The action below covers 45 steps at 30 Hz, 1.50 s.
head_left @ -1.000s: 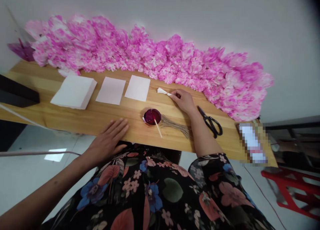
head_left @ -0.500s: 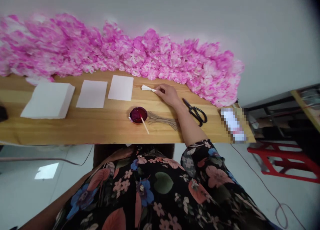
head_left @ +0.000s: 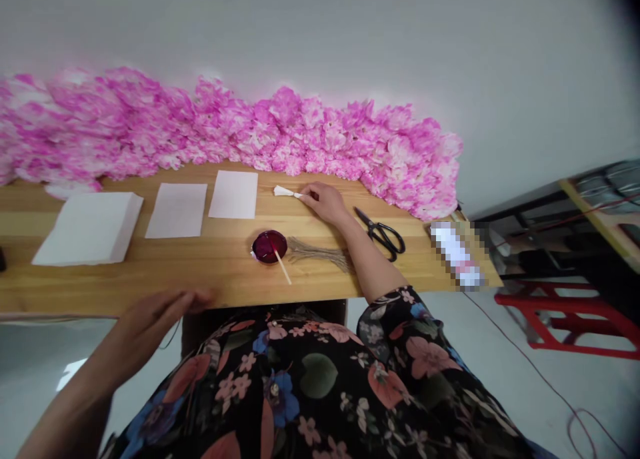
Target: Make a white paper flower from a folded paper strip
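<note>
My right hand (head_left: pixel 325 203) is over the far middle of the table, its fingers pinched on one end of a small gathered white paper piece (head_left: pixel 283 191). The other end of the paper fans out to the left. My left hand (head_left: pixel 150 322) is above the near table edge, slightly blurred, with its fingers stretched out and nothing in them. Between the hands stands a small bowl of dark red-purple liquid (head_left: pixel 265 249) with a light wooden stick (head_left: pixel 284 270) leaning in it. A bundle of thin brown strands (head_left: pixel 320 251) lies beside the bowl, partly behind my right forearm.
Black-handled scissors (head_left: pixel 385 234) lie right of my right forearm. On the left are a thick stack of white paper (head_left: pixel 85 229) and two thinner white sheets, one (head_left: pixel 177 210) nearer the stack. Pink paper flowers (head_left: pixel 280 132) line the back. A red stool (head_left: pixel 565 319) stands at right.
My left hand has risen from near my lap and moved left to the table's edge. The right hand still pinches the paper. The whole view has shifted slightly.
</note>
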Available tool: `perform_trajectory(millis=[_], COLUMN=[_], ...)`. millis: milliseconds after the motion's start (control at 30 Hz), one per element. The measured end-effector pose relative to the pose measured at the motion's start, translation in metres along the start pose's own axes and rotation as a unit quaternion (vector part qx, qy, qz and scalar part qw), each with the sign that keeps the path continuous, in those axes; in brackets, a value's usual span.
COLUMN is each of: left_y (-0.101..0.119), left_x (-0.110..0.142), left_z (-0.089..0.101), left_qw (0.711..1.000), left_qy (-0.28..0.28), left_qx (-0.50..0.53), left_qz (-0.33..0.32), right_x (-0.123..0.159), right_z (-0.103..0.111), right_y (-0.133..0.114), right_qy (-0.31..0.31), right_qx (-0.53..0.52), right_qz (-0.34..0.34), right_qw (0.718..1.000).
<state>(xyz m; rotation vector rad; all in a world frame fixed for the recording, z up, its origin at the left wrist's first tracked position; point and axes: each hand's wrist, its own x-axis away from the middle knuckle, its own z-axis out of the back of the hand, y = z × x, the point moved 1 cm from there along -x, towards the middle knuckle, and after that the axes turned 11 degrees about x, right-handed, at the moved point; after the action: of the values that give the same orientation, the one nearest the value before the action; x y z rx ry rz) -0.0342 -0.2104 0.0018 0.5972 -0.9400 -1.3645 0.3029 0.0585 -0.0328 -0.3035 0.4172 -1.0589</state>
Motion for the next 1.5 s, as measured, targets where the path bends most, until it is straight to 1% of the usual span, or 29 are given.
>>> perform_trajectory(millis=[33, 67, 100, 133, 200, 233, 300, 333, 367, 433, 500, 533, 600, 700, 767, 833, 900, 967, 1067, 1233, 1367, 1500], left_y=[0.011, 0.023, 0.034, 0.046, 0.064, 0.071, 0.082, 0.085, 0.088, 0.093, 0.098, 0.099, 0.101, 0.099, 0.094, 0.089, 0.084, 0.082, 0.08, 0.078, 0.077, 0.078], left_x=[-0.014, -0.031, -0.049, -0.069, -0.11, -0.131, -0.17, -0.187, -0.201, -0.223, -0.236, -0.241, -0.246, -0.25, -0.252, -0.253, -0.252, -0.252, -0.252, -0.252, -0.252, -0.25], left_z=[-0.001, -0.004, -0.007, -0.012, -0.02, -0.024, -0.031, -0.034, -0.038, -0.045, -0.051, -0.052, -0.054, -0.057, -0.059, -0.061, -0.063, -0.064, -0.065, -0.066, -0.064, -0.064], left_qw=[0.997, 0.991, 0.985, 0.982, 0.973, 0.968, 0.958, 0.954, 0.95, 0.942, 0.934, 0.931, 0.927, 0.923, 0.918, 0.914, 0.908, 0.903, 0.898, 0.896, 0.907, 0.919], left_qy=[0.051, 0.086, 0.106, 0.111, 0.15, 0.152, 0.131, 0.111, 0.075, 0.011, -0.023, -0.027, -0.017, 0.012, 0.024, 0.036, 0.05, 0.059, 0.069, 0.087, 0.092, 0.085], left_qx=[0.053, 0.102, 0.128, 0.121, 0.057, 0.018, -0.062, -0.1, -0.138, -0.201, -0.252, -0.272, -0.293, -0.285, -0.274, -0.256, -0.235, -0.215, -0.201, -0.192, -0.164, -0.143], left_qz=[0.002, -0.015, -0.051, -0.093, -0.163, -0.197, -0.246, -0.259, -0.268, -0.27, -0.252, -0.242, -0.234, -0.259, -0.286, -0.313, -0.343, -0.368, -0.384, -0.39, -0.376, -0.359], right_x=[0.0, 0.001, 0.002, 0.003, 0.005, 0.006, 0.007, 0.008, 0.008, 0.009, 0.009, 0.008, 0.008, 0.006, 0.005, 0.005, 0.006, 0.006, 0.006, 0.005, 0.006, 0.007], right_z=[0.0, 0.001, 0.001, 0.002, 0.003, 0.004, 0.005, 0.006, 0.007, 0.008, 0.008, 0.008, 0.007, 0.006, 0.007, 0.008, 0.007, 0.005, 0.002, -0.001, 0.001, 0.004], right_y=[-0.002, -0.004, -0.007, -0.01, -0.017, -0.02, -0.025, -0.026, -0.028, -0.028, -0.027, -0.026, -0.023, -0.017, -0.014, -0.014, -0.016, -0.018, -0.019, -0.016, -0.016, -0.019], right_qy=[0.001, 0.003, 0.004, 0.007, 0.012, 0.015, 0.019, 0.019, 0.019, 0.016, 0.013, 0.013, 0.019, 0.05, 0.082, 0.1, 0.095, 0.081, 0.069, 0.081, 0.085, 0.087], right_qx=[-0.002, -0.004, -0.005, -0.004, 0.004, 0.011, 0.024, 0.029, 0.034, 0.04, 0.038, 0.033, 0.012, -0.023, -0.033, -0.028, -0.015, -0.009, -0.02, -0.037, -0.045, -0.03], right_qz=[0.001, 0.004, 0.009, 0.015, 0.033, 0.045, 0.07, 0.079, 0.084, 0.083, 0.072, 0.064, 0.042, 0.012, 0.025, 0.058, 0.082, 0.093, 0.096, 0.085, 0.08, 0.071], right_qw=[1.0, 1.0, 1.0, 1.0, 0.999, 0.999, 0.997, 0.996, 0.996, 0.996, 0.997, 0.997, 0.999, 0.998, 0.996, 0.993, 0.992, 0.992, 0.993, 0.992, 0.992, 0.993])
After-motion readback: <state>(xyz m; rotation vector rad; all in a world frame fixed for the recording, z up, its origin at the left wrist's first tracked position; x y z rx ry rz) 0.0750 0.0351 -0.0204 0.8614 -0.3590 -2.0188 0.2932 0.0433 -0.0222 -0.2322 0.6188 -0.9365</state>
